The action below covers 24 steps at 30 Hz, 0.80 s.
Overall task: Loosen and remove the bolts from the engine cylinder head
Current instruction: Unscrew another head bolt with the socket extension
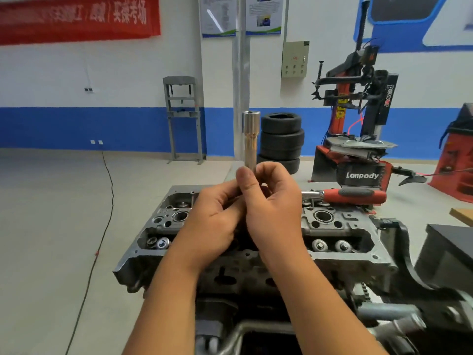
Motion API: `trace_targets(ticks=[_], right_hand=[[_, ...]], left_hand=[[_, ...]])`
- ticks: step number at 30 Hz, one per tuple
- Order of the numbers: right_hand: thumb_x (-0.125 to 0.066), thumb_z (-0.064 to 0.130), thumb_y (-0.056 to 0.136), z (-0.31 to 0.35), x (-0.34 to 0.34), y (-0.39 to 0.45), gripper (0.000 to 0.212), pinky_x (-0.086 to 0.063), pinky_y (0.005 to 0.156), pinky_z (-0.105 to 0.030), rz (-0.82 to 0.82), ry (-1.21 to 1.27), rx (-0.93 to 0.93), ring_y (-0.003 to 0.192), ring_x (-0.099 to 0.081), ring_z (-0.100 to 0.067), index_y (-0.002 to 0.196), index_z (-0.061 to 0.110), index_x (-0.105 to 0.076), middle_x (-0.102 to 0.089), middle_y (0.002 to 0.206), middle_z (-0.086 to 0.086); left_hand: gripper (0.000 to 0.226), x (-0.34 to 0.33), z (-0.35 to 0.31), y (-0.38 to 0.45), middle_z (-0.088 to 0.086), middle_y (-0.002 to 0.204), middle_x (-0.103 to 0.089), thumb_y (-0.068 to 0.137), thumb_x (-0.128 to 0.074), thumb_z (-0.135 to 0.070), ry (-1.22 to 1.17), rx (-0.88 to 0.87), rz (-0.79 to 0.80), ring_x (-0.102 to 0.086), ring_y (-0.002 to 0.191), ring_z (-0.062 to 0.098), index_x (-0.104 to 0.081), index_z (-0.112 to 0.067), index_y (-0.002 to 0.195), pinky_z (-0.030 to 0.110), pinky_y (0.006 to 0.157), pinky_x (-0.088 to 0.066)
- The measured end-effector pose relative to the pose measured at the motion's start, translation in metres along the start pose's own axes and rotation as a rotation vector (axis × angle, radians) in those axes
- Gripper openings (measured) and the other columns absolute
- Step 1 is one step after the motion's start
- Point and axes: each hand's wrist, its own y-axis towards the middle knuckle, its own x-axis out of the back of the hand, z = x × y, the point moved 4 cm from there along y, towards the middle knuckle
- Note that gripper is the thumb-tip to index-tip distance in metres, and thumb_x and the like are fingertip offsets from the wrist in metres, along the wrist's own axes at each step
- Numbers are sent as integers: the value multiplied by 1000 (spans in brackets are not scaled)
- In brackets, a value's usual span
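Note:
The grey engine cylinder head (pixel 340 226) sits on a stand below me, with valve springs and round bores showing at both ends. Above its middle, both my hands hold a long silver socket (pixel 251 139) upright. My right hand (pixel 271 208) pinches the socket's lower end between thumb and fingers. Beside it, my left hand (pixel 217 219) has its fingers curled around the socket's bottom, where a dark part is mostly hidden. A ratchet wrench with a red and grey handle (pixel 355 195) lies on the far right edge of the head.
A stack of tyres (pixel 281 139) stands on the floor beyond the head. A red and black tyre changer (pixel 358 129) is at the right. A grey press frame (pixel 183 119) stands by the blue and white wall. A black cable (pixel 107 190) runs over the floor at the left.

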Motion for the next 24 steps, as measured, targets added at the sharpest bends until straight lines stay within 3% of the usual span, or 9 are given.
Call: trace_targets(ticks=[3,5,8,10,12,15,18,20,24], right_hand=[[-67,25,101,1,1,-1,14,-56,69,-33,34,-41,-18,72,-64,-12,88,21,-64,-69,81,3],[-57,27,106,1,-1,-1,20,-60,79,-39,98,-24,-33,85,-71,-18,90,22,-68,-75,89,-1],[-48,29,109,-2,-6,-1,33,-62,82,-35,190,91,-112,89,-74,-19,92,16,-73,-77,90,-2],[-55,29,106,-3,-8,-1,28,-62,81,-33,199,189,-150,87,-75,-20,96,10,-72,-77,90,-5],[-65,26,100,-2,-7,0,18,-63,79,-32,164,240,-146,88,-77,-20,101,8,-67,-79,94,-7],[-71,28,93,1,-5,2,24,-65,83,-41,109,236,-143,92,-77,-26,101,7,-65,-79,97,-9],[-65,44,86,2,-5,3,29,-60,91,-52,88,151,-116,99,-73,-28,92,17,-73,-77,99,-8],[-60,42,94,1,-5,2,31,-60,92,-51,82,138,-115,100,-72,-26,94,15,-75,-76,98,-6],[-66,39,91,0,-5,1,30,-64,86,-45,113,261,-153,94,-75,-27,97,10,-68,-78,95,-8]], left_hand=[[29,-3,-1,-4,0,114,-79,110,-52,-18,24,-22,-35,-74,111,19,-75,-29,123,38,94,-62],[26,1,-3,-8,-7,110,-80,101,-65,-16,56,-76,-140,-75,108,12,-76,-31,119,25,90,-60],[29,7,-2,-8,-13,101,-80,84,-83,-16,80,-113,-315,-76,96,6,-75,-33,107,16,83,-58],[31,8,0,-8,-12,98,-80,84,-85,-11,118,-124,-358,-77,93,8,-75,-31,104,18,81,-59],[29,5,0,-8,-11,96,-80,85,-84,-11,145,-137,-368,-77,92,10,-76,-32,103,22,81,-61],[26,4,-1,-9,-14,101,-80,92,-79,-13,170,-152,-349,-77,98,7,-79,-30,111,23,87,-61],[28,0,-1,-8,-9,117,-78,104,-62,-22,54,-104,-161,-73,114,12,-74,-29,128,33,97,-60],[30,-1,-1,-7,-8,119,-77,105,-57,-23,31,-75,-121,-72,117,13,-73,-33,128,38,100,-59],[29,-2,-3,-7,-14,105,-79,96,-73,-14,129,-145,-271,-75,102,7,-75,-39,109,20,87,-59]])
